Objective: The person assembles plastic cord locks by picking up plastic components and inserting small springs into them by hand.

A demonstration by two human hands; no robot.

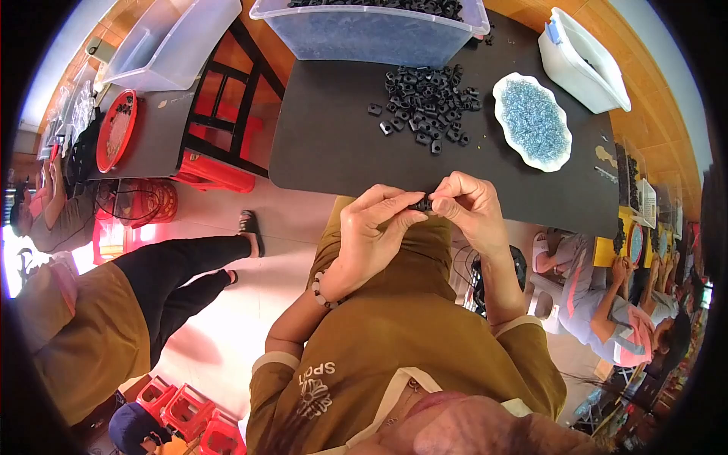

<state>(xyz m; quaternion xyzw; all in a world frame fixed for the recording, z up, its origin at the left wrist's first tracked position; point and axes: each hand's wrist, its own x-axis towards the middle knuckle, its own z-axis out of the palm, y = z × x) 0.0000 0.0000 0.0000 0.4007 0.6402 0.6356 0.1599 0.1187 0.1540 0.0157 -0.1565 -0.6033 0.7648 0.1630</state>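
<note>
Nearest: both hands are together, above the lap and just off the near edge of the dark table, in the camera's view. Left hand point(375, 221): thumb and fingertips pinched on one end of a small black piece point(422, 203). Right hand point(474, 214): thumb and forefinger closed on the other end. Fingers cover much of the piece; cannot tell whether it is one part or two joined.

On the table point(326, 133), past the hands: a loose heap of black pieces point(434, 110), mid-table, a few strays around it. To the table's right side, a white wavy-edged dish point(499, 95) of small clear bluish bits point(535, 125).

Progress, my judgement: one piece in work, plenty left. The dish looks well stocked. Cannot tell whether the heap is finished or waiting; no sorted row shows.

At the table's far edge: a big clear bin point(364, 39) with more black pieces inside; at its far right corner, a white tub point(563, 57), contents mostly hidden.

Farther, left of the table: a red tray point(101, 144) on another table. Right of it: a seated co-worker point(599, 303).
</note>
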